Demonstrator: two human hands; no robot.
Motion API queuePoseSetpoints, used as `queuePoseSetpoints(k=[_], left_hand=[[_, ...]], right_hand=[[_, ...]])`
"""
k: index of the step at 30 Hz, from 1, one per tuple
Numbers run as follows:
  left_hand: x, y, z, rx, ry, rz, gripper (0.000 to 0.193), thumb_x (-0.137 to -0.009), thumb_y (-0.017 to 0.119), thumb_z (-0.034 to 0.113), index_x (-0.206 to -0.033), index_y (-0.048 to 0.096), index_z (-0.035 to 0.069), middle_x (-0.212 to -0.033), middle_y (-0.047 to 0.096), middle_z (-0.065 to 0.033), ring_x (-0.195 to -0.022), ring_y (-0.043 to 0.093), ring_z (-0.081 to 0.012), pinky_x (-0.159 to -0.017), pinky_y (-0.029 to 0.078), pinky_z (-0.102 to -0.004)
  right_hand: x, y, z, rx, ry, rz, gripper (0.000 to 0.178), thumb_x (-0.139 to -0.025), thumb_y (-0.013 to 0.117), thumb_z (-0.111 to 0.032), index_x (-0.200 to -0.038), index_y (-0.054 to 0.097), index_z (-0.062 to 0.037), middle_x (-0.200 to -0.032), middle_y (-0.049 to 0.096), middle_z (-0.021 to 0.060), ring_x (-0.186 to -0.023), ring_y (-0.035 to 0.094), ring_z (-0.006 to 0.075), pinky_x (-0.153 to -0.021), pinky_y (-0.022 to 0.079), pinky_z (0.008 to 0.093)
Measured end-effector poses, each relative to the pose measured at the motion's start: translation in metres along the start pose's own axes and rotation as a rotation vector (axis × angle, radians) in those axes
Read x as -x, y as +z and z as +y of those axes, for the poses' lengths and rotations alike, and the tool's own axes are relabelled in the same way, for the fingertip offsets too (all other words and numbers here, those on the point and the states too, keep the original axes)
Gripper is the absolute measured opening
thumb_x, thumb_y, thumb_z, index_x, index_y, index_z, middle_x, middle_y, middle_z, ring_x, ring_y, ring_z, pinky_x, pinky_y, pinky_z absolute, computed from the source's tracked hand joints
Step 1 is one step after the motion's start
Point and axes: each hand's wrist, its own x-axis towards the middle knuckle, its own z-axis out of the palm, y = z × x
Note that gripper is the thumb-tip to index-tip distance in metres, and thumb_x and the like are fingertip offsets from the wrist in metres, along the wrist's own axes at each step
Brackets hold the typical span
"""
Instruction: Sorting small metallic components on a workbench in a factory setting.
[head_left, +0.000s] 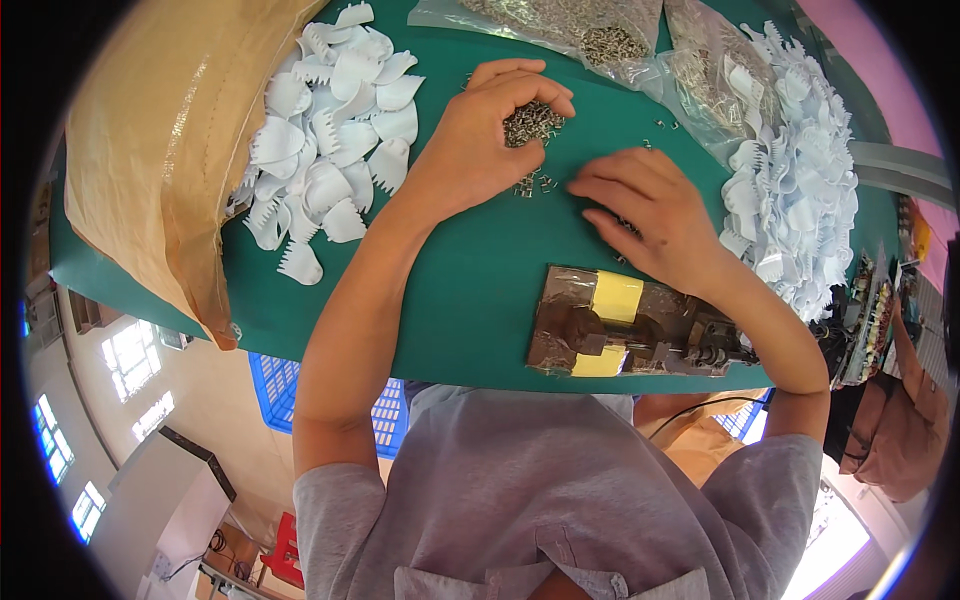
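My left hand curls its fingers and thumb around a heap of small silvery metal pieces, which look like tiny clips. More loose pieces lie on the table just below its thumb. My right hand is palm down a little to the right, loosely bent, with its thumb apart from the fingers. A few metal pieces show between that thumb and the fingers; whether they are held or lie on the table I cannot tell. Under my right wrist sits a brown metal fixture with yellow patches.
White toothed plastic pieces lie in a left pile and a right pile on the green table. A big brown paper sack stands at the left. Clear bags of metal parts lie at the back. A blue crate is below the edge.
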Motion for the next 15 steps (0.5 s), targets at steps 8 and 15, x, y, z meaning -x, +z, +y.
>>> queuePoseSetpoints(k=[8, 15], left_hand=[[0.000, 0.001, 0.004, 0.009, -0.005, 0.003, 0.041, -0.079, 0.066, -0.012, -0.114, 0.072, 0.007, -0.132, 0.075, -0.0053, -0.149, 0.049, -0.0291, -0.121, 0.045, -0.0399], [0.000, -0.001, 0.003, -0.011, -0.005, -0.001, 0.041, -0.079, 0.067, -0.013, -0.115, 0.073, 0.007, -0.132, 0.075, -0.0050, -0.149, 0.049, -0.0285, -0.121, 0.046, -0.0394]], right_hand=[[-0.010, 0.016, -0.002, 0.169, -0.177, -0.024, 0.039, -0.084, 0.067, -0.009, -0.122, 0.070, -0.0006, -0.126, 0.068, 0.0107, -0.118, 0.065, 0.0278, -0.098, 0.052, 0.0402], [0.010, -0.015, 0.003, 0.208, -0.346, -0.256, 0.041, -0.080, 0.068, -0.011, -0.120, 0.070, -0.0005, -0.121, 0.068, 0.0099, -0.113, 0.065, 0.0266, -0.096, 0.053, 0.0369]])
